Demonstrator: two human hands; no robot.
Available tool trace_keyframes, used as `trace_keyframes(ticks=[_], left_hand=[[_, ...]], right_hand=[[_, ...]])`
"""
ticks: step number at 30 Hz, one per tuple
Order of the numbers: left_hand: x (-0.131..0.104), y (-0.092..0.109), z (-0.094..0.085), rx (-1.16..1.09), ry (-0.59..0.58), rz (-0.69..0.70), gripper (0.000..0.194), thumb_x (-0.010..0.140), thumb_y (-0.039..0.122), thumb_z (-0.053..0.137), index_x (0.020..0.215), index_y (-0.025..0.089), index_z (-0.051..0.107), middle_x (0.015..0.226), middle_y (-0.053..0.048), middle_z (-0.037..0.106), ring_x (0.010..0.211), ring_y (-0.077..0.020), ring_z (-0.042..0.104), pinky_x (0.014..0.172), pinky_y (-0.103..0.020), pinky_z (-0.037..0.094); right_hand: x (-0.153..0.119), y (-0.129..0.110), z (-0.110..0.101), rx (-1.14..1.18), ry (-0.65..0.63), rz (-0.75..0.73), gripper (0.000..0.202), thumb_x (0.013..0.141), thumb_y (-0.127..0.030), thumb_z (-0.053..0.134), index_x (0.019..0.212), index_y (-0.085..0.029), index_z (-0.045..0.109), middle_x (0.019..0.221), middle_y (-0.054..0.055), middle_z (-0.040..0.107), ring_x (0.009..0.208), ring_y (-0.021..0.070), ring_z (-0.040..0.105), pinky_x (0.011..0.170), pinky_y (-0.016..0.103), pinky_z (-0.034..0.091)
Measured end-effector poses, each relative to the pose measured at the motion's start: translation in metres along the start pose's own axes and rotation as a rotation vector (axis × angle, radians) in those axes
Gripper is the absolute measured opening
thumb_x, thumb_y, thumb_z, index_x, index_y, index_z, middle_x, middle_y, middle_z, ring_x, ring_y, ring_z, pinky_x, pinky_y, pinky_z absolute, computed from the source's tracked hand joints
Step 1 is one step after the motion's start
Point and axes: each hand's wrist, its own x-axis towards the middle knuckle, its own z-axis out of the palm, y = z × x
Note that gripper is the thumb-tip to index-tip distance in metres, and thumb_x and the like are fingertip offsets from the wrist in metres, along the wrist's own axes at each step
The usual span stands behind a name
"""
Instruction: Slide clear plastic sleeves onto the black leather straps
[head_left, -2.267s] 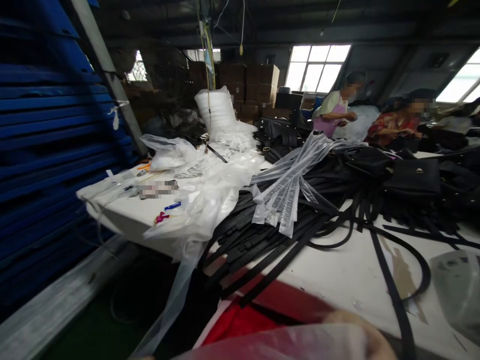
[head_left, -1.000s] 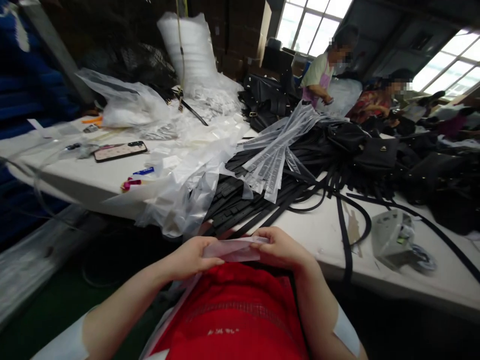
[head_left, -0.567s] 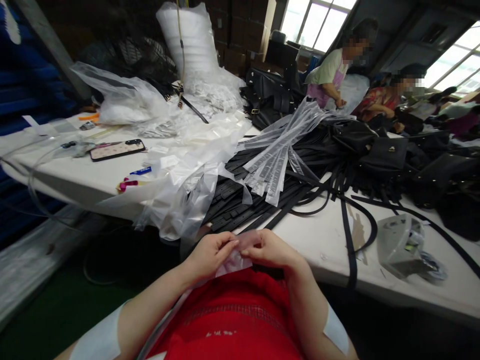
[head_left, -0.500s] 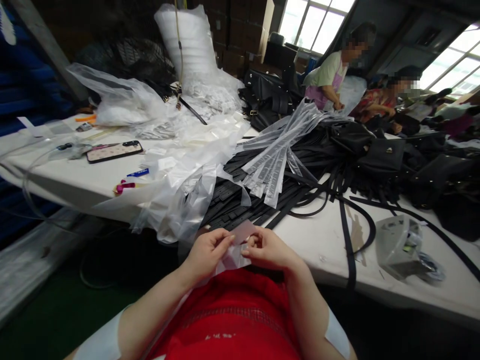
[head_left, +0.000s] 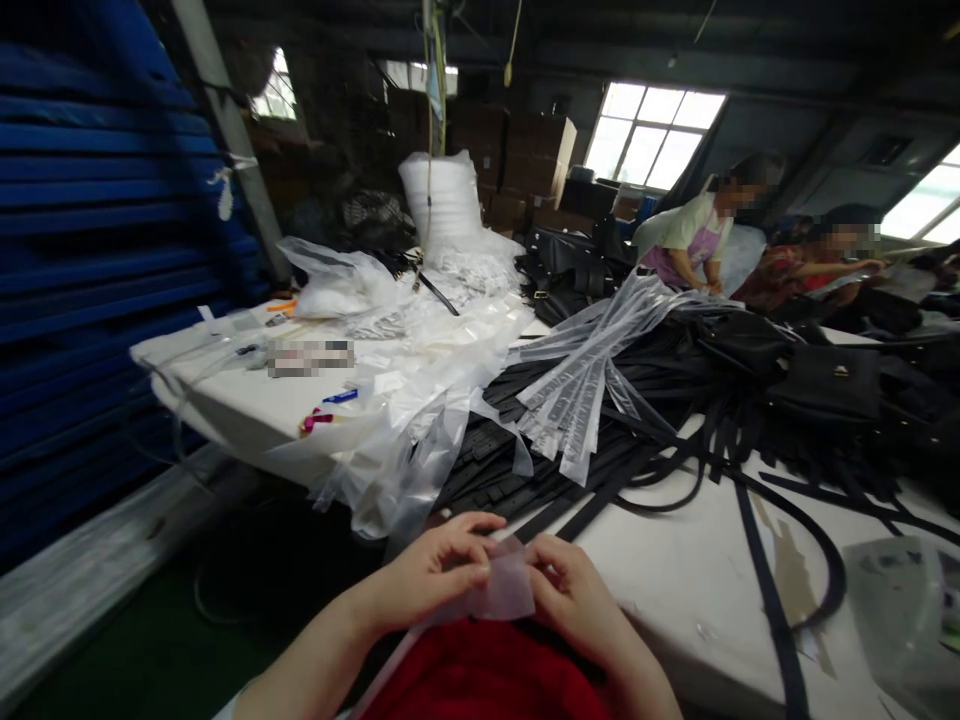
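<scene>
Close to my body, at the table's front edge, a small translucent plastic bag (head_left: 511, 585) with a pinkish tint spans the gap between my hands. My left hand (head_left: 435, 572) pinches its left side between thumb and fingers. On the other side, the bent fingers and thumb of my right hand (head_left: 574, 592) grip the right edge. A long pale plastic strip runs down from my left hand towards my lap. Just beyond my hands lies a heap of black straps (head_left: 487, 460), with clear plastic sleeves (head_left: 577, 400) fanned out on top.
Crumpled plastic bags (head_left: 420, 420) hang over the front edge of the white table (head_left: 667, 560). A blue marker (head_left: 340, 396) lies at the left. Black bags (head_left: 825, 385) are piled at the right, near a tape dispenser (head_left: 900, 600). Two people work across the table.
My view has tilted up, so the scene sits lower. The pinkish piece that stuck up above my fingers now hangs lower between them, and my left fingers have stretched out further.
</scene>
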Motion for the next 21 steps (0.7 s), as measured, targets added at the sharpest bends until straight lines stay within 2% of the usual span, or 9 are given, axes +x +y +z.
trace_keyframes(ticks=[2,4,7,10,12,16,21], left_hand=[[-0.005,0.006,0.002,0.092,-0.101,0.038,0.027,0.086,0.040,0.060,0.078,0.017,0.071,0.123,-0.010,0.062,0.115,-0.0243,0.055,0.101,-0.035,0.040],[-0.007,0.006,0.008,0.151,-0.195,0.019,0.027,0.085,0.039,0.060,0.078,0.016,0.072,0.098,-0.008,0.069,0.090,-0.0195,0.063,0.085,-0.029,0.048],[-0.008,0.000,0.020,0.206,-0.189,-0.068,0.031,0.085,0.040,0.059,0.074,0.014,0.072,0.068,-0.002,0.065,0.063,-0.0137,0.056,0.063,-0.022,0.046],[-0.009,-0.006,0.029,0.196,-0.129,-0.045,0.033,0.086,0.040,0.057,0.075,0.013,0.072,0.068,-0.002,0.063,0.065,-0.0134,0.055,0.064,-0.022,0.044],[-0.009,-0.008,0.033,0.179,-0.124,-0.030,0.032,0.087,0.039,0.057,0.075,0.013,0.072,0.069,-0.002,0.064,0.067,-0.0135,0.055,0.065,-0.022,0.044],[-0.009,-0.006,0.038,0.116,-0.129,-0.032,0.027,0.085,0.035,0.060,0.076,0.013,0.073,0.072,-0.003,0.068,0.069,-0.0142,0.059,0.068,-0.022,0.045],[-0.011,0.001,0.041,0.057,-0.152,0.003,0.024,0.085,0.033,0.061,0.079,0.014,0.075,0.079,-0.005,0.072,0.074,-0.0165,0.064,0.073,-0.024,0.048]], right_hand=[[-0.003,0.000,0.003,-0.045,0.005,-0.050,0.022,0.087,-0.026,0.053,0.067,-0.018,0.056,0.067,0.000,0.058,0.064,0.0143,0.051,0.059,0.025,0.036],[-0.004,0.000,0.005,-0.072,0.024,-0.086,0.024,0.088,-0.028,0.053,0.067,-0.018,0.057,0.066,0.001,0.058,0.064,0.0148,0.052,0.060,0.026,0.037],[-0.004,-0.002,0.006,-0.025,0.089,-0.092,0.023,0.088,-0.031,0.055,0.071,-0.019,0.064,0.069,0.003,0.063,0.067,0.0165,0.057,0.061,0.027,0.040],[-0.005,-0.005,0.005,0.113,0.156,-0.063,0.019,0.086,-0.032,0.059,0.078,-0.019,0.071,0.074,0.005,0.068,0.071,0.0180,0.061,0.063,0.027,0.044],[-0.006,-0.005,0.007,0.194,0.199,-0.039,0.018,0.082,-0.032,0.063,0.074,-0.019,0.071,0.072,0.004,0.069,0.069,0.0174,0.061,0.063,0.027,0.045],[-0.009,-0.004,0.013,0.270,0.288,0.037,0.022,0.079,-0.035,0.066,0.066,-0.017,0.066,0.063,0.002,0.065,0.058,0.0141,0.056,0.056,0.025,0.043],[-0.012,-0.003,0.019,0.310,0.306,0.058,0.027,0.078,-0.040,0.066,0.064,-0.018,0.058,0.056,-0.001,0.057,0.051,0.0114,0.048,0.050,0.023,0.039]])
